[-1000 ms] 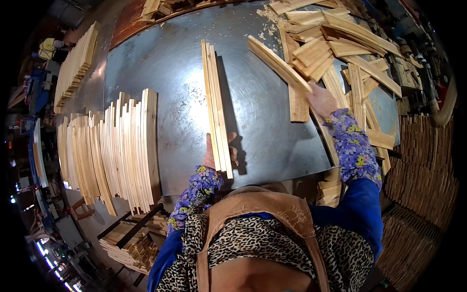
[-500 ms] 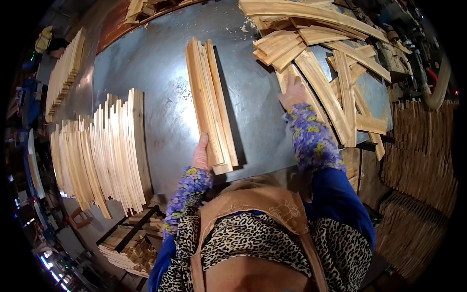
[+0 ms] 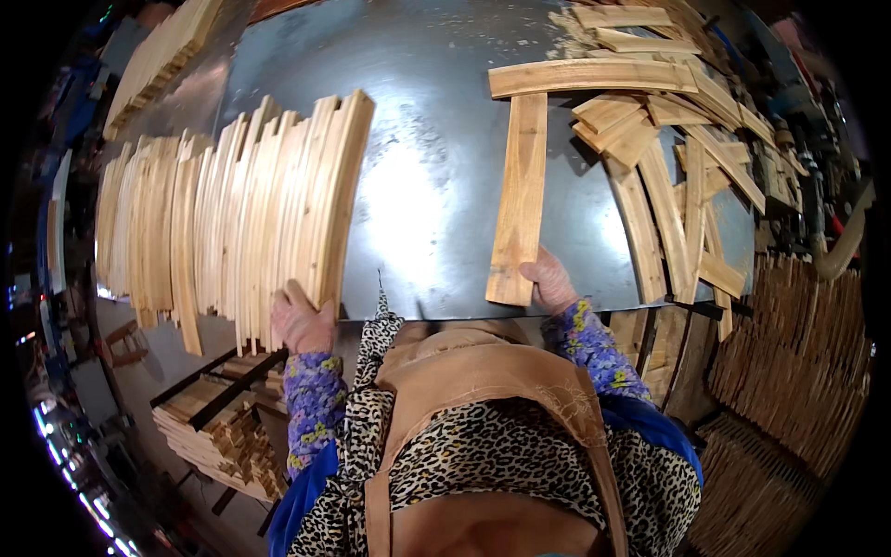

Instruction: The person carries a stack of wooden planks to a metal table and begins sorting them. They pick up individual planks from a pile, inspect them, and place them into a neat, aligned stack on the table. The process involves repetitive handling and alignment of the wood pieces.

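Observation:
A long row of pale wooden boards (image 3: 264, 213) stands on edge, side by side, along the left part of the metal table. My left hand (image 3: 302, 325) is at the near ends of the row's rightmost boards, fingers on one side and thumb on the other. To the right, a single flat wooden board (image 3: 518, 195) lies pointing away from me. My right hand (image 3: 551, 281) grips its near end from the right side. Another board (image 3: 594, 77) lies crosswise at its far end.
Loose boards lie in a jumbled pile (image 3: 668, 176) at the table's right. The metal table (image 3: 418, 186) ends just before my apron. A rack of wood pieces (image 3: 223, 422) stands below left; stacked slats (image 3: 780, 343) are at far right. Shavings (image 3: 575, 42) lie at the back.
The bundle of boards from mid-table is now against the row's right end, with my left hand at it. My right hand has left the pile and holds a board nearer me. The view has shifted.

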The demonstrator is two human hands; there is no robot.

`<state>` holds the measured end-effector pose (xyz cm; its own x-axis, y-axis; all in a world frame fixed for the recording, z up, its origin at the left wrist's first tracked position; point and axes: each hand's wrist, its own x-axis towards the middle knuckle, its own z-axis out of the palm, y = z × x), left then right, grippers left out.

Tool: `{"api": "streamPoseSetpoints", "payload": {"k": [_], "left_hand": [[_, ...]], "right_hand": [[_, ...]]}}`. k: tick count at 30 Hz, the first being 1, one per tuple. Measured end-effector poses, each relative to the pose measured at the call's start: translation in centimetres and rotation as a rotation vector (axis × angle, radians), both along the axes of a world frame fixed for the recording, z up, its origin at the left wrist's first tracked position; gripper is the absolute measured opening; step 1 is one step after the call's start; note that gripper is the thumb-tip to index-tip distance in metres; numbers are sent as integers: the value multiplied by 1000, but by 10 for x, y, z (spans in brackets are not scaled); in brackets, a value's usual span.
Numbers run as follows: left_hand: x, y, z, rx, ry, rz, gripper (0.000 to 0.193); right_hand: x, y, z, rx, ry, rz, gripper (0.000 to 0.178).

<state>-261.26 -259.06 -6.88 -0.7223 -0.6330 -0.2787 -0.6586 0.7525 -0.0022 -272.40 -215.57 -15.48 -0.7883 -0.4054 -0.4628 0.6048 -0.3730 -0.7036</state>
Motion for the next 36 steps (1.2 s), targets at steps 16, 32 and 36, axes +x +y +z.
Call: {"api": "streamPoseSetpoints", "payload": {"k": [16,32,36], "left_hand": [[-40,10,-49,-59,348,-372,78],[-41,1,-58,-120,335,-420,75],[-39,-1,-55,-94,358,-407,76]], "right_hand": [[-54,-269,27,876,1005,1215,37],[-436,-149,67,1539,859,947,53],[-381,-137,98,1453,931,999,52]]}}
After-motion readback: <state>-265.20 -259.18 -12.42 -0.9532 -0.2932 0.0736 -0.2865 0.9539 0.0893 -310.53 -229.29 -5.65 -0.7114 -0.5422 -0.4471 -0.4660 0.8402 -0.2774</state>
